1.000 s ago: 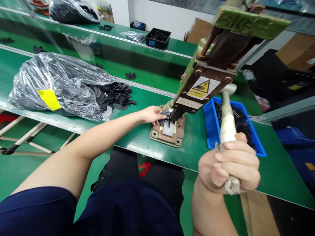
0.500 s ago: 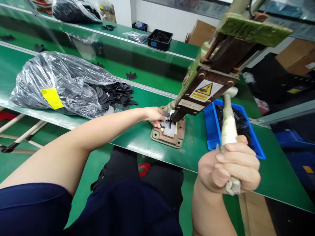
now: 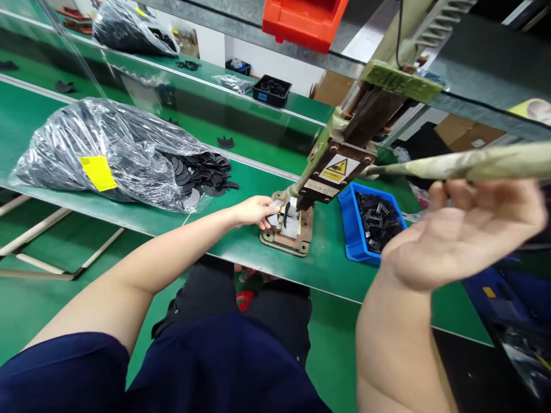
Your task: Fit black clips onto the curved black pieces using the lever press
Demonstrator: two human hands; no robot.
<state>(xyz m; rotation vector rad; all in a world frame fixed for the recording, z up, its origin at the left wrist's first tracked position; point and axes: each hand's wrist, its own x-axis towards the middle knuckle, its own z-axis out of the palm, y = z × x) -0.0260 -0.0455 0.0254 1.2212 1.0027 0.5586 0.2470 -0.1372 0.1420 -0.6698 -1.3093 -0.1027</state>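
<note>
My left hand (image 3: 257,212) pinches a flat grey curved plastic piece (image 3: 275,213) at the left of the hand press's base plate (image 3: 305,229). A thin black curved part (image 3: 287,214) stands on the plate, beside the piece. Above it is the ram of the hand press (image 3: 306,198), with a gap in between. My right hand (image 3: 469,229), slightly blurred, is at the raised, wrapped lever (image 3: 477,162), its fingers bent against the underside and their tips hidden behind it.
A clear plastic bag (image 3: 99,155) spills black curved pieces (image 3: 206,172) on the green bench. Right of the press, a blue bin (image 3: 355,229) holds black parts. Behind stand a black bin (image 3: 271,92) and a green conveyor; a red bin (image 3: 303,23) hangs above.
My right hand has swung the lever up and outward, its grip loosening. The ram has risen off the plate. My left hand stays at the plate with the piece. The view has shifted.
</note>
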